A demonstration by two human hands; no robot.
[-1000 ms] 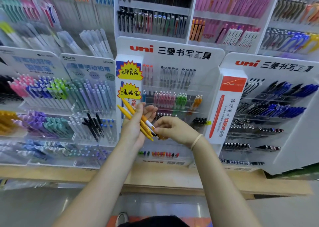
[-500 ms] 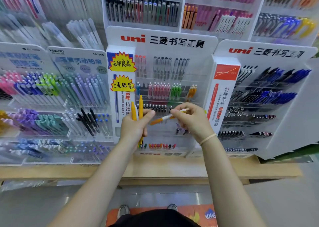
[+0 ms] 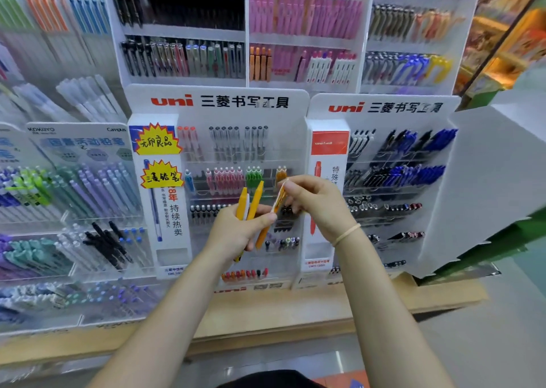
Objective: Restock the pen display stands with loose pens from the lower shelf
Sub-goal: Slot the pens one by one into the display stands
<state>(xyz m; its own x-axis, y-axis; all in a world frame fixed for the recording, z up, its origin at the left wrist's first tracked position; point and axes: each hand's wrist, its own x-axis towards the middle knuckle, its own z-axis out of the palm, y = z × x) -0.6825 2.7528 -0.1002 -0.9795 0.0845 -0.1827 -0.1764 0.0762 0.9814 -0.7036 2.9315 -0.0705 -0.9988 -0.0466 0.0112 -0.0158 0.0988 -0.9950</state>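
- While the right hand pinches 1 orange pen between thumb and fingertips, tip pointing down toward the uni display stand, that light hold could let it twist and miss its slot.
- Because the left hand curls round 2 more orange pens in a loose fan, a shift of the thumb might let 1 slide out and drop past the shelf to the floor.
- Since the stand's orange compartment sits just beyond the right hand's fingertips and already holds about 2 pens, a pen pushed in at a slant could knock them askew or land among the green pens to its left.
- Seen closely, the pinched pen looks slim and orange with a pale, partly clear section; blur hides any finer detail.
- As for the spare pens, they are solid orange-yellow with what looks like white clips, standing nearly upright out of the left fist, near the middle of the stand.
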